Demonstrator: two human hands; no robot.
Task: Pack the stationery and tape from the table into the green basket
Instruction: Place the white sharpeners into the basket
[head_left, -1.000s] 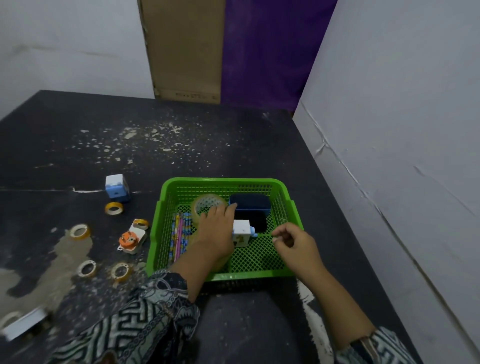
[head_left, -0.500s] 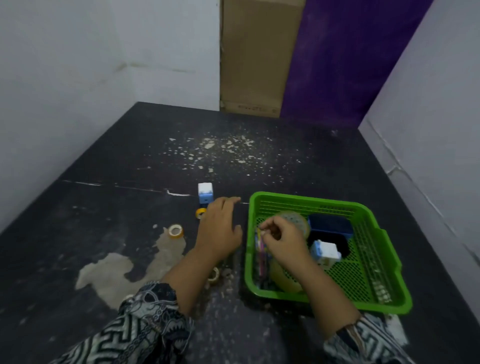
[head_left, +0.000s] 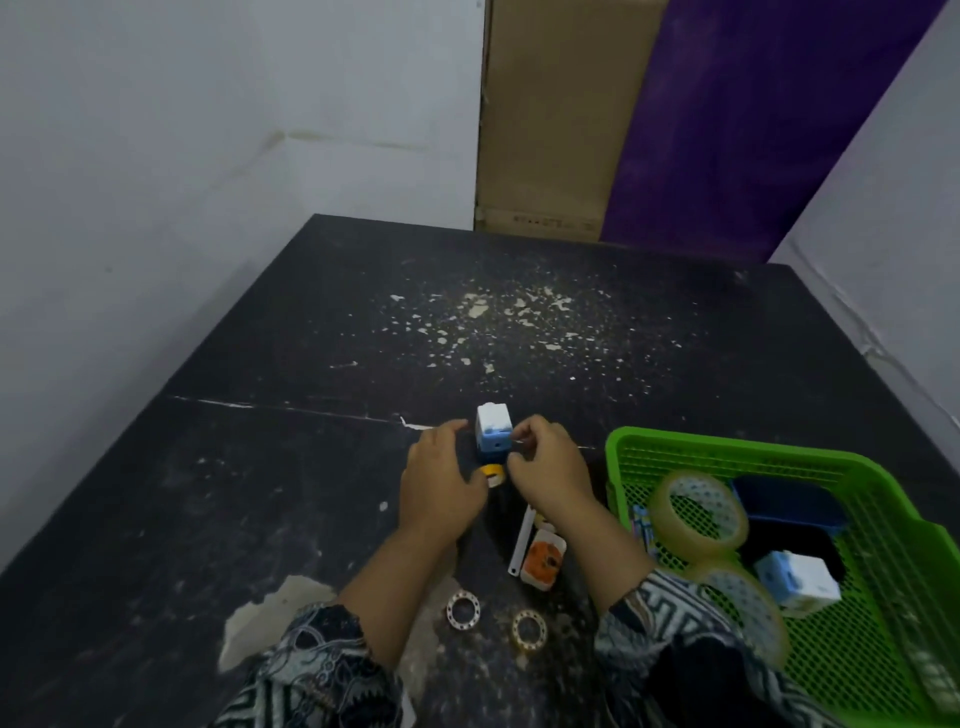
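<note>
**Both hands close round a blue-and-white cube left of the basket**

The blue-and-white cube (head_left: 492, 434) stands upright on the worktop (head_left: 260, 467) at mid-frame. Its top is white and its lower front is blue with a small dark hole. A small yellow tape roll (head_left: 493, 474) lies just below it. The green basket (head_left: 727, 448) sits at the lower right, apart from the cube. It holds two large clear tape rolls (head_left: 698, 512), a dark blue box (head_left: 789, 503), a second blue-and-white cube (head_left: 797, 578) and a bundle of pencils (head_left: 641, 530). On the worktop, an orange-and-white item (head_left: 543, 560) and a white strip (head_left: 521, 543) lie under the right wrist. Two small tape rings (head_left: 463, 611) lie lower down, between the forearms.

The left hand (head_left: 441, 483) is loosely arched and relaxed, its index tip just left of the cube and its thumb at the yellow roll. The right hand (head_left: 545, 467) has its fingers curled in tight at the cube's right side; whether they grip it cannot be told. Patterned sleeves (head_left: 322, 670) cover both forearms.

The worktop is black, scuffed and flecked with pale paint chips. White walls flank it, and a cardboard panel (head_left: 561, 114) and a purple wall (head_left: 779, 119) stand at the upper right of the frame.
</note>
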